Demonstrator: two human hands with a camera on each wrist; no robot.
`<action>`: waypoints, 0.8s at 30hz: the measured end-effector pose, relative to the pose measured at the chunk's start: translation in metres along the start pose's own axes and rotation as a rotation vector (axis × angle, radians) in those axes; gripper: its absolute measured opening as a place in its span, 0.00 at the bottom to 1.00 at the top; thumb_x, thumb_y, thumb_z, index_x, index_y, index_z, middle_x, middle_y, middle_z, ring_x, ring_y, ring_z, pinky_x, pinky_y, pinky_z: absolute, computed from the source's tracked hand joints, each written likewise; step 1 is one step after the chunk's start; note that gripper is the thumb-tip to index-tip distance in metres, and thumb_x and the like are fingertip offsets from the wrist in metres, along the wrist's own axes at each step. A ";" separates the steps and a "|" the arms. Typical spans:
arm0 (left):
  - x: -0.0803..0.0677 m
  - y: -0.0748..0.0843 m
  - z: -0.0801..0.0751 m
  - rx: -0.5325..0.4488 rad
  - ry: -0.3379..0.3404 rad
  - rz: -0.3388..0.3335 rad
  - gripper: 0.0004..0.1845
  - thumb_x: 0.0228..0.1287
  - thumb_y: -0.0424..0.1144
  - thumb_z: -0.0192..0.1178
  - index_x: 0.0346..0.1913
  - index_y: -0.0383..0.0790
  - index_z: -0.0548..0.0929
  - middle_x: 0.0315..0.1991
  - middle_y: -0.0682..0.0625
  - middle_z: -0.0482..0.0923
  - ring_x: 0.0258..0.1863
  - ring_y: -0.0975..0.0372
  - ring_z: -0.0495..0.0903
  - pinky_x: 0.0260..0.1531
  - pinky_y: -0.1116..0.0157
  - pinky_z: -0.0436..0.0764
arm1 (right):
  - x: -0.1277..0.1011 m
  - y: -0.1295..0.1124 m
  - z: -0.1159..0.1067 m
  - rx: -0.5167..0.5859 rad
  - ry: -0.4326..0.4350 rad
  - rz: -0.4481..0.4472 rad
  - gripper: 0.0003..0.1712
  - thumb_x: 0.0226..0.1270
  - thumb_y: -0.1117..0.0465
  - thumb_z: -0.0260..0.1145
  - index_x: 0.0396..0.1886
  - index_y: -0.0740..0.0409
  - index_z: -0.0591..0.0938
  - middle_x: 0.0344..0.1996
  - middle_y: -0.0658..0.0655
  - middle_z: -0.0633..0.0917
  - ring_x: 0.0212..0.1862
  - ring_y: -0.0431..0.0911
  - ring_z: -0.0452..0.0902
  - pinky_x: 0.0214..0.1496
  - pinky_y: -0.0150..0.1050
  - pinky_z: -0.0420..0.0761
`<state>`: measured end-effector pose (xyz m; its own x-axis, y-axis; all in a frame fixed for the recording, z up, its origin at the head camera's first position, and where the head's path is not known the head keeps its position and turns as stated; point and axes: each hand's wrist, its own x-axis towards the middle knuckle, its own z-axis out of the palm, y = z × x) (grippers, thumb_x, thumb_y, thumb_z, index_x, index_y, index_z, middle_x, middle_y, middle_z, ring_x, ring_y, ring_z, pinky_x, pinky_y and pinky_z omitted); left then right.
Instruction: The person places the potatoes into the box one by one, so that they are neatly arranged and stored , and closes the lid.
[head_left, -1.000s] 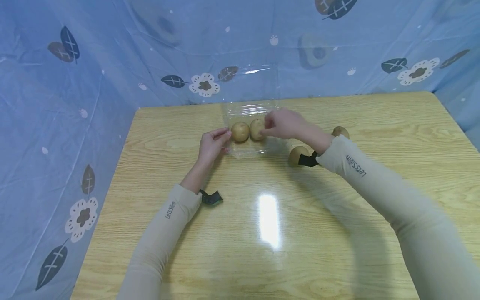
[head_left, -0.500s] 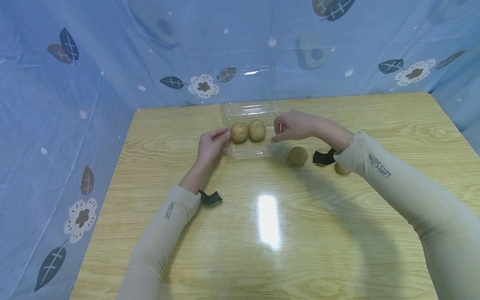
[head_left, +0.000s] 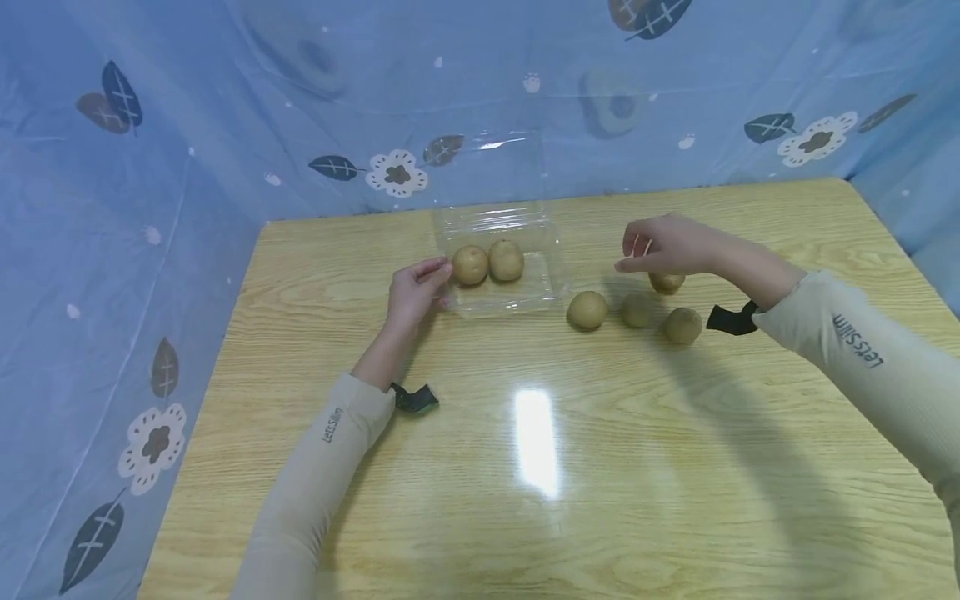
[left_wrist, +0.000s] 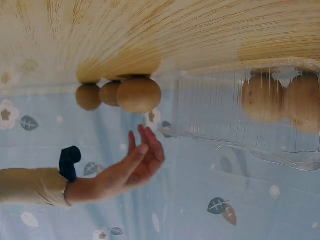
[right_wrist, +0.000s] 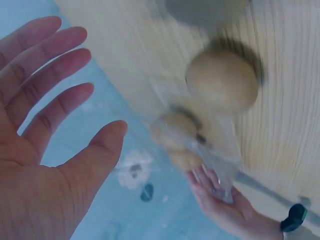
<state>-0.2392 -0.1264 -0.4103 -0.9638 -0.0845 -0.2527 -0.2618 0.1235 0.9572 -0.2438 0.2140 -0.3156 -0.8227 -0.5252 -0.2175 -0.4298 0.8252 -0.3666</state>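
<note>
the left hand (head_left: pixel 415 292) pinches the near left corner of the clear plastic box (head_left: pixel 525 292), which holds two potatoes (head_left: pixel 487 262). the right hand (head_left: pixel 663 243) hovers empty, fingers relaxed, above four loose potatoes (head_left: pixel 587 309) on the wooden table (head_left: pixel 525 500).

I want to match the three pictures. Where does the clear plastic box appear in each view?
Head: clear plastic box at upper centre, beside the left hand.
Left wrist: right side, under the table.
Right wrist: blurred, lower centre.
Shared landmark: the two potatoes inside it.
</note>
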 end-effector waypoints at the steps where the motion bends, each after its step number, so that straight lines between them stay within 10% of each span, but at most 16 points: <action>1: 0.000 0.000 0.000 0.001 0.001 -0.001 0.20 0.61 0.41 0.59 0.55 0.40 0.75 0.54 0.46 0.77 0.50 0.57 0.77 0.32 0.72 0.84 | -0.003 0.003 -0.001 0.003 0.004 0.009 0.13 0.62 0.55 0.61 0.38 0.61 0.76 0.36 0.60 0.82 0.40 0.52 0.77 0.41 0.47 0.78; 24: -0.003 0.002 0.001 -0.003 0.013 -0.039 0.20 0.61 0.42 0.59 0.55 0.43 0.75 0.53 0.48 0.77 0.50 0.60 0.76 0.33 0.72 0.83 | -0.021 0.064 0.026 -0.028 0.127 0.027 0.23 0.55 0.64 0.67 0.49 0.70 0.72 0.44 0.73 0.77 0.46 0.64 0.73 0.45 0.56 0.77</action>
<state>-0.2372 -0.1249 -0.4078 -0.9521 -0.1019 -0.2883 -0.2993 0.1171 0.9469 -0.2444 0.2722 -0.3583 -0.8741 -0.4732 -0.1098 -0.4153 0.8453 -0.3362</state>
